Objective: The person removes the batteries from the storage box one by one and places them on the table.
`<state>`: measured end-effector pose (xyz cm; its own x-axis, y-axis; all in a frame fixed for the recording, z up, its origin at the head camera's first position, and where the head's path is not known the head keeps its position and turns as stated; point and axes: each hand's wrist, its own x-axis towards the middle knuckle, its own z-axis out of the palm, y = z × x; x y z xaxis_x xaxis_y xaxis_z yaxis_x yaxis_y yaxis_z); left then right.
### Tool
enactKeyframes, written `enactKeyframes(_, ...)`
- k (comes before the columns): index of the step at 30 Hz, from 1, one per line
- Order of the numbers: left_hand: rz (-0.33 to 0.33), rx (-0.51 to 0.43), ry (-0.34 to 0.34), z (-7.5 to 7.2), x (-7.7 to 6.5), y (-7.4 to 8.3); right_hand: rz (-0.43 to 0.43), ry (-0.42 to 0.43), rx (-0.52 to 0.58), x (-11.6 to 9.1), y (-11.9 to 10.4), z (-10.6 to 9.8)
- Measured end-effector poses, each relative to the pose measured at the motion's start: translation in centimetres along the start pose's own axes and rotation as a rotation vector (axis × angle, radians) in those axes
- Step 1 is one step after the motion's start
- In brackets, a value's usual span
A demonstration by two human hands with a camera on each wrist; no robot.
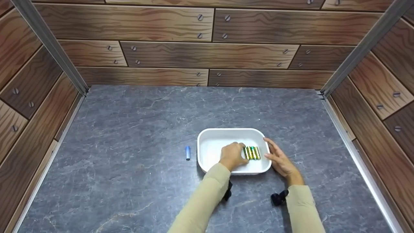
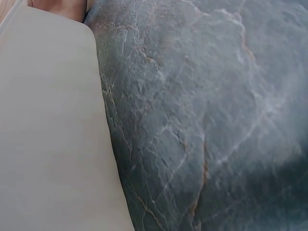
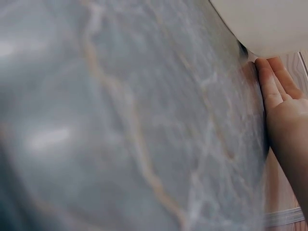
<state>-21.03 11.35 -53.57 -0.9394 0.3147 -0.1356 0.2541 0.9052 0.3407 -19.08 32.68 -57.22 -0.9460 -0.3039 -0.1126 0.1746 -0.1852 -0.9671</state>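
A white rectangular tray with rounded corners stands on the grey marbled surface. Inside it, towards the right, several gold-and-green batteries lie side by side in a row. My left hand reaches into the tray and pinches the leftmost battery of the row by its ends, between thumb and fingertips. My right hand rests against the tray's right side, thumb and fingertips spread along the rim. In the right wrist view, straight fingers lie along the tray's outer wall.
Left of the tray, a blue battery lies on the marbled surface. Wood-patterned panels enclose the back and both sides, with metal posts at the rear corners. A black wrist device sits by the right sleeve.
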Motion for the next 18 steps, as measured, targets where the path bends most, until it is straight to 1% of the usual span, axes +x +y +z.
enactKeyframes(2, 0.004, 0.003, 0.002, 0.0, 0.0, -0.1, 0.008, 0.014, -0.001, 0.0, 0.0, 0.1)
enactKeyframes(4, 0.006, 0.005, -0.001, -0.1, 0.0, -0.2, 0.006, 0.004, -0.002, 0.0, 0.0, 0.1)
enactKeyframes(7, 0.0, -0.001, -0.014, -0.3, 0.1, -0.3, -0.02, -0.047, -0.007, 0.0, -0.1, 0.0)
enactKeyframes(9, -0.007, -0.013, -0.029, -0.5, 0.2, -0.3, -0.025, -0.065, -0.002, 0.0, -0.1, -0.1)
enactKeyframes(11, -0.009, -0.016, -0.046, -0.7, 0.3, -0.4, -0.027, -0.067, -0.002, -0.1, -0.1, -0.1)
enactKeyframes(13, -0.006, -0.023, -0.056, -1.0, 0.3, -0.5, -0.016, -0.053, 0.002, 0.0, -0.2, 0.0)
enactKeyframes(18, 0.015, -0.054, -0.06, -2.0, 0.2, -0.9, -0.003, -0.035, 0.005, -0.1, -0.2, 0.0)
